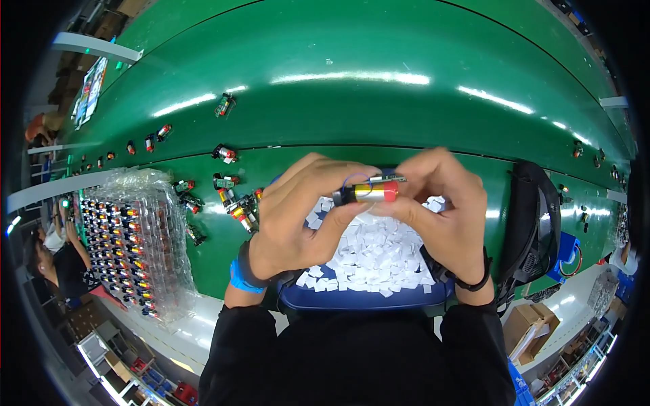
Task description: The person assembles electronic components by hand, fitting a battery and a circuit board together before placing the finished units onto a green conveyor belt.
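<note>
Head view, hands: a small battery (371, 192) with a gold body and red end is pinched between the left hand (298, 213) and the right hand (443, 210), fingers closed on it.
Place: it is held just above the blue tray (365, 298) of white paper bits (376, 257).
Nearby: more batteries (233, 203) are scattered on the green belt (352, 101).
Care: the battery should be kept level and gripped gently.

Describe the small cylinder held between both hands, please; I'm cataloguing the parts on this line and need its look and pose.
The small cylinder lies horizontally, pinched between the fingertips of the left hand and the right hand. It looks like a metallic yellow or gold body with a dark cap at its left end and a red band at its right. A thin blue wire loops above it, and a small dark strip lies along its top. It is held above a blue tray of white paper slips.
</note>
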Demonstrator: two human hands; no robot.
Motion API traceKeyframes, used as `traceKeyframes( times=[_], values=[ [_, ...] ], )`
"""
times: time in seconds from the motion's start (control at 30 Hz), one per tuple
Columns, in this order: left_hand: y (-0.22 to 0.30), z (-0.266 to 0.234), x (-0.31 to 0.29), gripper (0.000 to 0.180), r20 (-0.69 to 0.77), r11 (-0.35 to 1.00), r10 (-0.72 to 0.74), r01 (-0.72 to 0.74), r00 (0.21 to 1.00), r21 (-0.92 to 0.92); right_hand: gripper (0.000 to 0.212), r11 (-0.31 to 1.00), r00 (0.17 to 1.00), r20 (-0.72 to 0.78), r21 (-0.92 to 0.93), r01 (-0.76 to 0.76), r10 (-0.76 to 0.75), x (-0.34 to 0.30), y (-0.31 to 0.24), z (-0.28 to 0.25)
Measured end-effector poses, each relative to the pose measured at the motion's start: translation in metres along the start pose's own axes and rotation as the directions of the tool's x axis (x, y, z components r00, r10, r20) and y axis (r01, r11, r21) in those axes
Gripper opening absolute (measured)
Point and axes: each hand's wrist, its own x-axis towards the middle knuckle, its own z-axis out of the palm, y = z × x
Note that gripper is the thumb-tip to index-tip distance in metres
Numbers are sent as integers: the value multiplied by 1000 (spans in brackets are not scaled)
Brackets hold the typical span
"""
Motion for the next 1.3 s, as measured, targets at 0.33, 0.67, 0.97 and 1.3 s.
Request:
traceKeyframes(
  times=[0.33, 0.67, 0.97, 1.3],
  values=[
    [11, -10, 2, 31, 413, 486, -573, 699, 708, -525, 28, 712, 858, 102, -513, 479, -504, 7, 1, -8],
    [19, -3, -1, 29, 267, 575, -582, 621, 768, -533, 24, 611, 725, -32, -565, 555, -688, 9, 14, 6],
    [1, 2, 2, 28, 322, 563, -594, 667, 737, -488, 33, 735, 867, -24, -543, 406, -497, 3, 12, 7],
    [-185, -67, -17, 52, -5, 676, -464, 358, 886, 644, 41, 665, 982, 63, -728, 166, -176, 4, -4, -19]
  ],
)
